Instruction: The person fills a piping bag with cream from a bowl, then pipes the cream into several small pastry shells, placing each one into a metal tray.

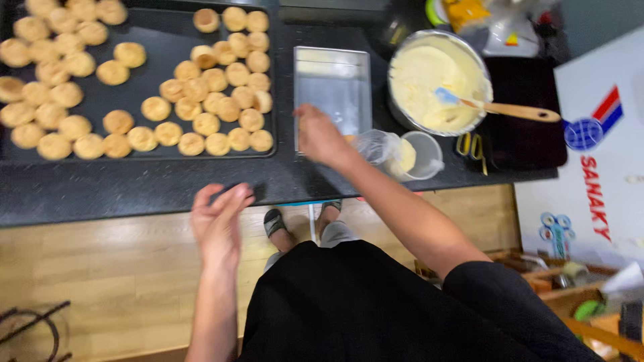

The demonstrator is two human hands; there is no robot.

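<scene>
Roughly: two trays (puffs uncountable), one bowl, right hand nearby.

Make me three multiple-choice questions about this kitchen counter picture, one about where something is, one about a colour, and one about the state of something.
1. Where does the silver rectangular pan sit?
A. Between the black baking tray and the metal bowl of cream
B. On the wooden floor
C. On top of the puffs

2. What colour is the head of the spatula in the bowl?
A. Red
B. Blue
C. Black

3. What state is the left hand in?
A. Gripping a puff
B. Closed round the spatula handle
C. Empty, fingers loosely open, below the counter edge

Answers:
1. A, the pan lies on the dark counter with the tray at one side and the bowl at the other.
2. B, a blue head rests in the pale cream on a wooden handle.
3. C, nothing is in it, while the right hand reaches to the pan's near edge.
</scene>
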